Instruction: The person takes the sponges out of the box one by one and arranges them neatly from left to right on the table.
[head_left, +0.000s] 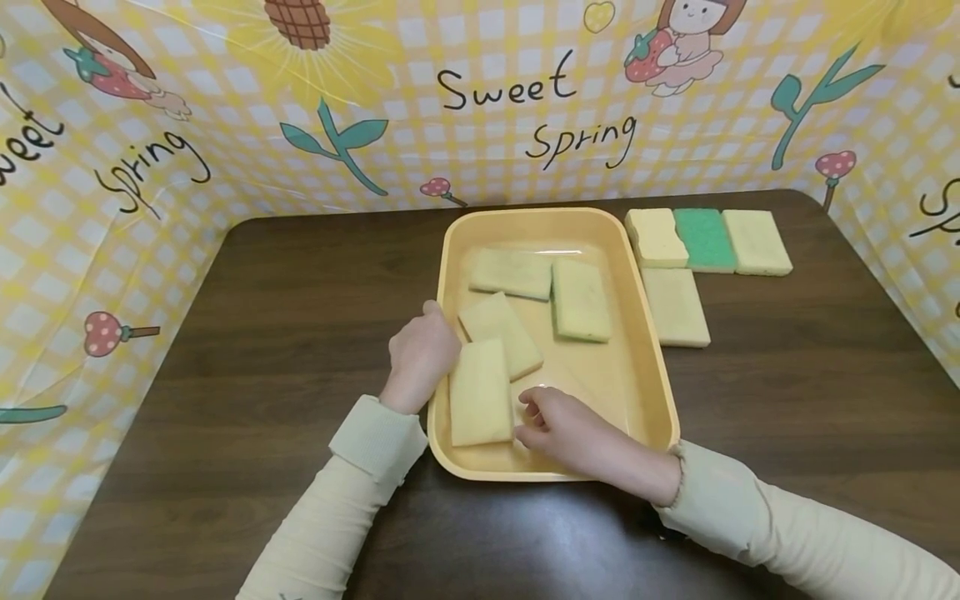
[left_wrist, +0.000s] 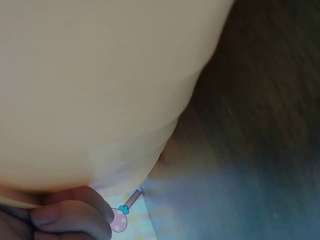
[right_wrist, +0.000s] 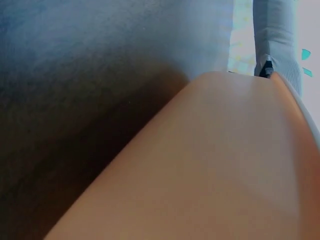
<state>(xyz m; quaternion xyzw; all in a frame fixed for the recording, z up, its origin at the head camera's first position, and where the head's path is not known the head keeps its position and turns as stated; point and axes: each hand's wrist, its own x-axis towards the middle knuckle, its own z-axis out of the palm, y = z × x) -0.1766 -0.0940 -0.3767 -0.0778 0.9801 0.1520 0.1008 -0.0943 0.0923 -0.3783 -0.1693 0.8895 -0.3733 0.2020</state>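
A yellow plastic tray (head_left: 664, 392) lies on the table with several pale yellow sponges in it. My left hand (head_left: 423, 350) grips the tray's left rim; its curled fingers (left_wrist: 75, 217) show in the left wrist view. Inside the front of the tray, my right hand (head_left: 562, 425) is bent, thumb and fingers apart, right at the edge of the front sponge (head_left: 480, 396). That sponge overlaps a tilted sponge (head_left: 506, 337) behind it. Farther back are a sideways sponge (head_left: 510, 272) and an upright-lying sponge (head_left: 581, 300). The right wrist view shows no fingers.
Right of the tray, a cream sponge (head_left: 657, 237), a green-topped sponge (head_left: 705, 240) and a pale sponge (head_left: 757, 242) form a row, with another sponge (head_left: 677, 307) in front. A patterned cloth (head_left: 517, 167) stands around the dark wooden table (head_left: 300, 333).
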